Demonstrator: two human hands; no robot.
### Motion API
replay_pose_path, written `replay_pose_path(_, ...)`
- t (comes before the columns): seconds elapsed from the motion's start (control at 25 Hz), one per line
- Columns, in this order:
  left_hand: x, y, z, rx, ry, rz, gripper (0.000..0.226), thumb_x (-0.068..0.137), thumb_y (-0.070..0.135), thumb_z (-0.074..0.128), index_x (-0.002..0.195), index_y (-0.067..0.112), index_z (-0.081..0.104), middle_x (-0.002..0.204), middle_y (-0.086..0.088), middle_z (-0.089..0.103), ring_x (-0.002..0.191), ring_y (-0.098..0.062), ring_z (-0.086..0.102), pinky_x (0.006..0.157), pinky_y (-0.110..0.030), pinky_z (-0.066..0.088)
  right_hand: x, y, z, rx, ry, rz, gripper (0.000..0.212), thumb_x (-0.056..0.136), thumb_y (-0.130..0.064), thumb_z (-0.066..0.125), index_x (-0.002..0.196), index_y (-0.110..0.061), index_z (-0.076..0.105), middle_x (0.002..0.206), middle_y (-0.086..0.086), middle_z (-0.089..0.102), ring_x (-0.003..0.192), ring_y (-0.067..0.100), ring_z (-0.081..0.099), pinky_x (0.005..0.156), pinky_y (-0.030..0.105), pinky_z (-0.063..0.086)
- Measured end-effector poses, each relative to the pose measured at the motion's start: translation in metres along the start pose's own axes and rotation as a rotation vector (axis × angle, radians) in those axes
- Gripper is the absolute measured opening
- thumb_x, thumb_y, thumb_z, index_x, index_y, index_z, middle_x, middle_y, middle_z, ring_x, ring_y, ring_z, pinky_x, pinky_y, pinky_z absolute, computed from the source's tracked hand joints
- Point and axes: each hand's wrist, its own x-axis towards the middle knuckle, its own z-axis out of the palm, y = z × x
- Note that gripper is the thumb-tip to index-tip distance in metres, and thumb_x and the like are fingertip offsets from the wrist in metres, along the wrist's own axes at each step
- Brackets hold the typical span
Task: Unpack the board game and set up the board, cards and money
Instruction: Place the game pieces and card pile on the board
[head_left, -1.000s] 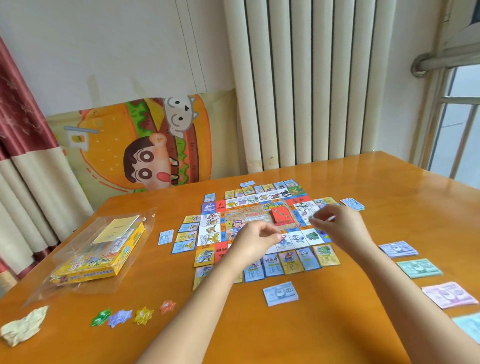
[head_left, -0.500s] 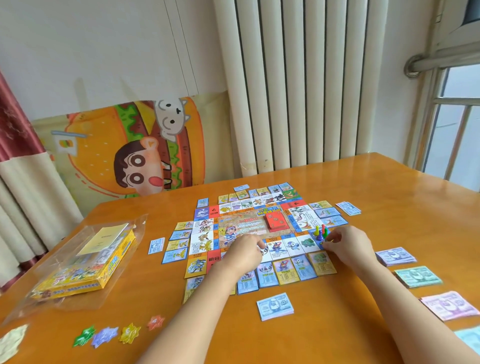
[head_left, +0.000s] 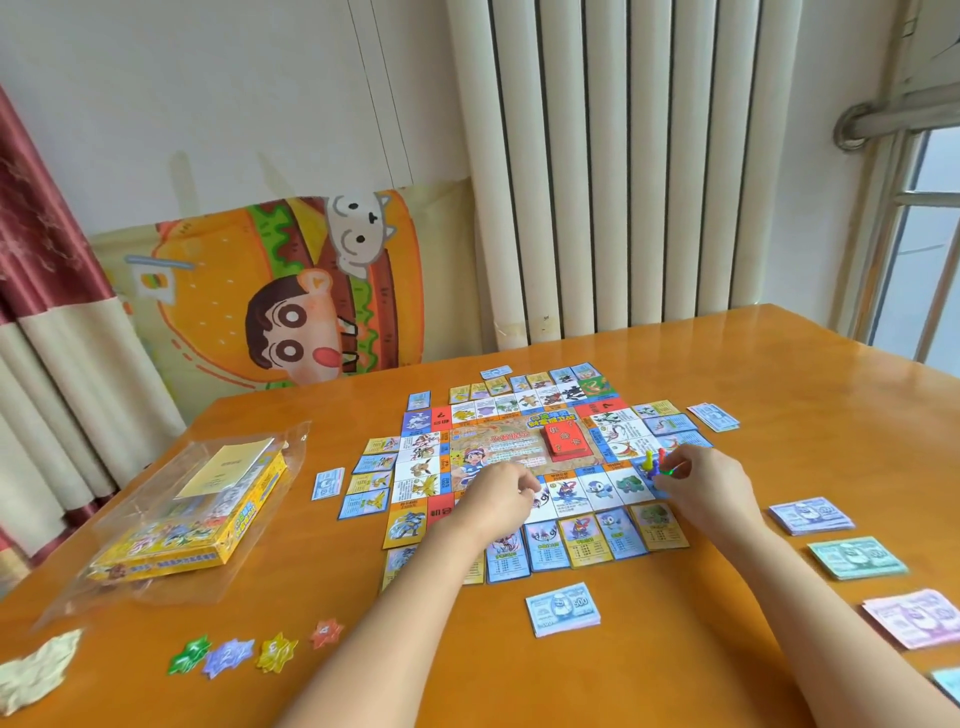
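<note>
The colourful game board (head_left: 511, 451) lies flat in the middle of the table, ringed by rows of property cards (head_left: 576, 543). A red card deck (head_left: 565, 440) sits on its centre. Several coloured pawns (head_left: 653, 461) stand on the board's near right corner. My right hand (head_left: 714, 488) is at that corner, fingertips pinching the green pawn (head_left: 670, 472) beside the others. My left hand (head_left: 498, 501) rests on the board's near edge with fingers curled; nothing shows in it. Money stacks lie near: blue (head_left: 563, 609), lilac (head_left: 810, 515), green (head_left: 857, 557), pink (head_left: 914, 617).
The yellow game box (head_left: 192, 525) lies in a clear plastic bag at the left. Several star tokens (head_left: 234, 654) and a crumpled paper (head_left: 36, 670) sit at the near left. Another money stack (head_left: 714, 415) lies past the board's right side. A radiator stands behind the table.
My right hand came down from above the board to its near right corner, where the pawns now stand. My left hand slid slightly right along the near edge.
</note>
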Motion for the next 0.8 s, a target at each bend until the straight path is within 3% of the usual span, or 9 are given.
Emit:
replay_pose_path(0.2,-0.022,-0.002,-0.016,-0.045,0.125,0.077,0.018,0.096,0.024,0.051,0.105,0.017,0.064,0.111,0.003,0.064,0.107,-0.011,0.057,0.085,-0.021,0.040,-0.021,-0.042,-0.002,0.124,-0.107,-0.270,0.015,0.086,-0.035,0.067,0.084,-0.020,0.064,0.085,-0.005,0.066,0.072,0.006,0.057,0.057,0.020,0.040)
replay_pose_path(0.36,-0.061,-0.029,-0.037,-0.014,0.277,0.064,0.040,0.096,0.040,0.048,0.071,0.012,0.063,0.073,-0.001,0.065,0.070,-0.012,0.056,0.062,-0.025,0.034,-0.049,-0.088,0.001,-0.005,-0.241,-0.439,0.034,0.083,-0.047,0.067,0.069,-0.018,0.057,0.077,0.000,0.063,0.071,0.014,0.057,0.064,0.030,0.041)
replay_pose_path(0.48,-0.096,-0.056,-0.060,0.023,0.405,0.014,0.052,0.095,0.042,0.048,0.058,0.005,0.049,0.054,-0.006,0.041,0.052,-0.016,0.036,0.052,-0.030,0.022,-0.073,-0.130,0.011,-0.063,-0.320,-0.585,0.037,0.084,-0.049,0.065,0.067,-0.018,0.052,0.075,0.000,0.057,0.073,0.018,0.052,0.066,0.032,0.037)
replay_pose_path(0.56,-0.118,-0.082,-0.073,0.054,0.471,-0.064,0.054,0.094,0.045,0.049,0.059,0.003,0.050,0.053,-0.007,0.043,0.053,-0.018,0.037,0.053,-0.032,0.025,-0.088,-0.156,0.024,-0.049,-0.390,-0.656,0.035,0.085,-0.048,0.064,0.071,-0.019,0.052,0.077,-0.002,0.055,0.074,0.016,0.049,0.065,0.031,0.035)
replay_pose_path(0.64,-0.139,-0.113,-0.087,0.065,0.498,-0.164,0.049,0.092,0.046,0.051,0.065,0.006,0.059,0.060,-0.006,0.057,0.060,-0.020,0.051,0.058,-0.034,0.036,-0.101,-0.177,0.043,-0.021,-0.474,-0.714,0.027,0.086,-0.044,0.064,0.077,-0.020,0.056,0.084,-0.001,0.061,0.080,0.016,0.054,0.066,0.027,0.035)
replay_pose_path(0.72,-0.159,-0.141,-0.101,0.052,0.508,-0.243,0.033,0.092,0.041,0.054,0.074,0.014,0.064,0.075,0.002,0.066,0.076,-0.016,0.061,0.067,-0.030,0.041,-0.109,-0.195,0.067,-0.018,-0.566,-0.746,0.022,0.087,-0.042,0.064,0.092,-0.020,0.064,0.099,-0.001,0.067,0.093,0.016,0.060,0.071,0.026,0.040)
replay_pose_path(0.8,-0.178,-0.165,-0.117,0.053,0.533,-0.302,0.016,0.092,0.033,0.056,0.088,0.021,0.066,0.098,0.008,0.068,0.097,-0.013,0.062,0.075,-0.024,0.041,-0.113,-0.216,0.092,-0.059,-0.644,-0.768,0.033,0.088,-0.040,0.063,0.113,-0.018,0.063,0.115,0.001,0.065,0.105,0.018,0.059,0.082,0.028,0.046)
